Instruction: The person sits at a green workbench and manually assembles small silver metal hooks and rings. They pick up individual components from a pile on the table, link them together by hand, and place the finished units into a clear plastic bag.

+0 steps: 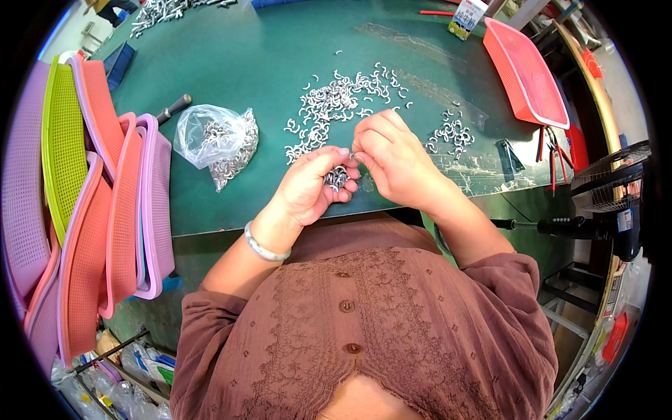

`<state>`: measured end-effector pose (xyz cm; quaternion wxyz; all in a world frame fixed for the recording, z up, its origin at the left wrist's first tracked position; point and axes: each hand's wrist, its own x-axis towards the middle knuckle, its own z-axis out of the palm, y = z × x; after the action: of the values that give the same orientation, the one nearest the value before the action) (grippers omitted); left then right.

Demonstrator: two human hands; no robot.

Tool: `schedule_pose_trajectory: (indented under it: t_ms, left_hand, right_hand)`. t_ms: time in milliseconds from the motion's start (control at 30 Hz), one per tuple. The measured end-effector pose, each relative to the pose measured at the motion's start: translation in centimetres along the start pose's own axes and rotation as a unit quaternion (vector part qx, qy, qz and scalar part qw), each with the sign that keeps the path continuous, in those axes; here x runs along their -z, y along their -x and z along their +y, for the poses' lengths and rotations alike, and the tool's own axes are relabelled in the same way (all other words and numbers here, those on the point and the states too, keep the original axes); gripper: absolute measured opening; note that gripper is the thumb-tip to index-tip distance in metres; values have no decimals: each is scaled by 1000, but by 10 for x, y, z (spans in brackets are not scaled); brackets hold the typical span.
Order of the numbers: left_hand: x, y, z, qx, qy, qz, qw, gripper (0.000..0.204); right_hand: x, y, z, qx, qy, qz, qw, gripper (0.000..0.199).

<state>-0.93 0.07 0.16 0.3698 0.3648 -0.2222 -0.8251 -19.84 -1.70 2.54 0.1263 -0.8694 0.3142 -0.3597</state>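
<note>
Cupped with its palm up, my left hand (pixel 302 185) holds a small heap of curved silvery metal pieces (pixel 337 178). My right hand (pixel 393 155) is closed in a pinch at the left hand's fingertips. Between its thumb and index finger is a single curved metal piece (pixel 355 157), partly covered by the fingers. Just beyond both hands, a loose pile of the same crescent-shaped pieces (pixel 337 98) spreads over the green table (pixel 280 56). To the right of my right hand lies a smaller scatter of these pieces (pixel 453 134).
A clear plastic bag (pixel 234 155) of metal pieces lies left. Stacked plastic baskets (pixel 84 203) line the left side. At right are a red basket (pixel 525 73), pliers-like red-handled tools (pixel 553 157) and a fan (pixel 609 178). A carton (pixel 467 19) stands far right.
</note>
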Motion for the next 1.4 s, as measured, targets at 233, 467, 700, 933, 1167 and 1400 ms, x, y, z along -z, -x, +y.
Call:
schedule_pose_trajectory:
  t_ms: [233, 467, 700, 933, 1167, 1400]
  left_hand:
    - [6, -1, -1, 6, 34, -34, 999, 11]
    - [12, -3, -5, -11, 3, -76, 997, 15]
    - [10, -2, -5, -15, -6, -58, 998, 15]
    - [9, -2, -3, -17, 16, -24, 999, 12]
    - [11, -1, 0, -20, 34, -32, 999, 14]
    - [11, -2, 0, -20, 13, -1, 1000, 18]
  right_hand:
    - [0, 1, 6, -23, 17, 28, 999, 13]
    - [-4, 20, 26, -123, 163, -57, 977, 12]
    - [-4, 22, 26, -91, 57, -55, 993, 11]
    - [-1, 19, 28, -114, 112, -69, 985, 3]
    - [-13, 6, 27, -124, 121, -67, 983, 6]
    - [-16, 5, 30, -111, 144, -90, 979, 2]
